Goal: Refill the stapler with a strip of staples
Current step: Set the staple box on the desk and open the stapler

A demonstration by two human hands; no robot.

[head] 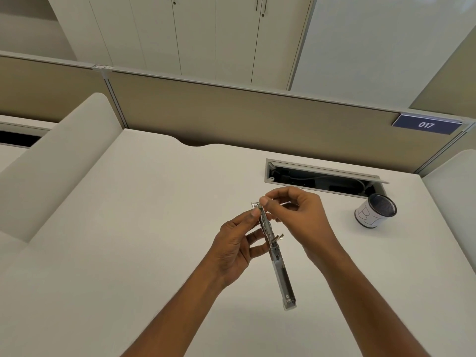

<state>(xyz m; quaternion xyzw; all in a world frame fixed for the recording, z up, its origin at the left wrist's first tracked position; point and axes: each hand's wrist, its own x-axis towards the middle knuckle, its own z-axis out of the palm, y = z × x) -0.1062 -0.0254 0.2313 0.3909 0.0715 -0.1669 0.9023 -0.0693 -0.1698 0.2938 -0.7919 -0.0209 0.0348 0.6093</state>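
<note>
A silver metal stapler (279, 269) is swung fully open into one long bar and held in the air above the white desk (144, 228). My left hand (237, 251) grips its far half from the left, thumb near the tip. My right hand (296, 212) pinches a thin silver strip of staples (284, 203) at the stapler's far end, where the magazine channel lies. The stapler's near half hangs down toward me, free of both hands. Most of the strip is hidden by my fingers.
An open cable tray (322, 177) is set into the desk behind my hands. A mesh pen cup (374, 211) with a white paper label stands to the right. A beige partition (231, 112) with a "017" sign (426, 124) closes off the back.
</note>
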